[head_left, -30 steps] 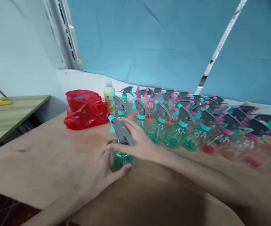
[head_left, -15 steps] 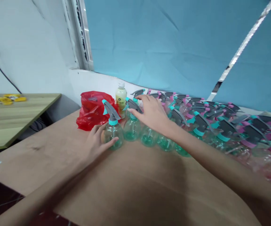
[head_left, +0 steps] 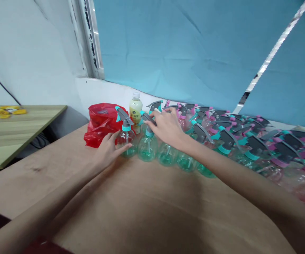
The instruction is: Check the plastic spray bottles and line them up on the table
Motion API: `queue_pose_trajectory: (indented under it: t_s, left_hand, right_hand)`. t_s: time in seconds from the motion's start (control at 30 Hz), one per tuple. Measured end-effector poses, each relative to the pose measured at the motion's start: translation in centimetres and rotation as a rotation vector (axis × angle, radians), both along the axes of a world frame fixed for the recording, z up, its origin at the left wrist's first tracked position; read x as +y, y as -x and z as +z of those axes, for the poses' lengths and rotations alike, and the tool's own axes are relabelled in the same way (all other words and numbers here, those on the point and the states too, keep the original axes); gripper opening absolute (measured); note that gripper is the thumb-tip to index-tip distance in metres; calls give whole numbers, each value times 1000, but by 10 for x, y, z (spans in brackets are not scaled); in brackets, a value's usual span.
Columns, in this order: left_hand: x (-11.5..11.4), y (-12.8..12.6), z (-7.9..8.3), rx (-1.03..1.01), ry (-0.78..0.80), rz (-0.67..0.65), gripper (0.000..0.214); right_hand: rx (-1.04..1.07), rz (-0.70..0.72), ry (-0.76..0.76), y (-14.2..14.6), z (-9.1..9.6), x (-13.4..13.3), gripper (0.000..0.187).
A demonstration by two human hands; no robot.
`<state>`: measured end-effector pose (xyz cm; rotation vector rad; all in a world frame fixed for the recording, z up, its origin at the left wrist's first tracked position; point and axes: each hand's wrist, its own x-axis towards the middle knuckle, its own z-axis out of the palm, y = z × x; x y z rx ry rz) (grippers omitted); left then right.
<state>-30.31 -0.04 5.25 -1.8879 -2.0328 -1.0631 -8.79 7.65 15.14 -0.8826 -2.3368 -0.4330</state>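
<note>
My left hand [head_left: 110, 150] is curled around the leftmost spray bottle [head_left: 127, 149], a clear round one with a green base, a teal collar and a grey trigger head. This bottle stands upright on the table. My right hand [head_left: 167, 125] has its thumb and fingers closed at the grey head of the second spray bottle [head_left: 147, 150], just right of the first. That bottle is upright too. My right hand and forearm hide the tops of several green bottles in the same front row.
Several spray bottles with pink collars [head_left: 279, 162] stand packed behind and to the right. A red plastic bag [head_left: 99, 128] and a pale yellow drink bottle [head_left: 136, 106] are at the back left. Yellow items [head_left: 8, 111] lie on a separate wooden table [head_left: 36, 125].
My left hand and the leftmost bottle have moved slightly away from me, into line with the row. My right hand's fingers have drawn in on the second bottle's head.
</note>
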Motion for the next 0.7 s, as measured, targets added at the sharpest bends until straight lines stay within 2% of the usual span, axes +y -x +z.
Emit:
queue_pose_trajectory:
  t_s: [0.2, 0.33, 0.43, 0.57, 0.7]
  left_hand:
    - [-5, -2, -3, 10, -41, 22, 71]
    - [-30, -16, -5, 29, -261, 33, 67]
    - [-56, -37, -2, -10, -288, -53, 57]
    - [-81, -74, -3, -32, -159, -259, 53]
    - [-88, -111, -10, -143, 45, -383, 71]
  right_hand:
    - [-11, 55, -29, -7, -1, -8, 34]
    - [-22, 78, -17, -12, 0, -18, 33]
    - [-23, 109, 38, -21, 1, -31, 31]
    - [-56, 136, 85, -40, 5, -56, 30]
    - [-89, 166, 108, -67, 8, -81, 27]
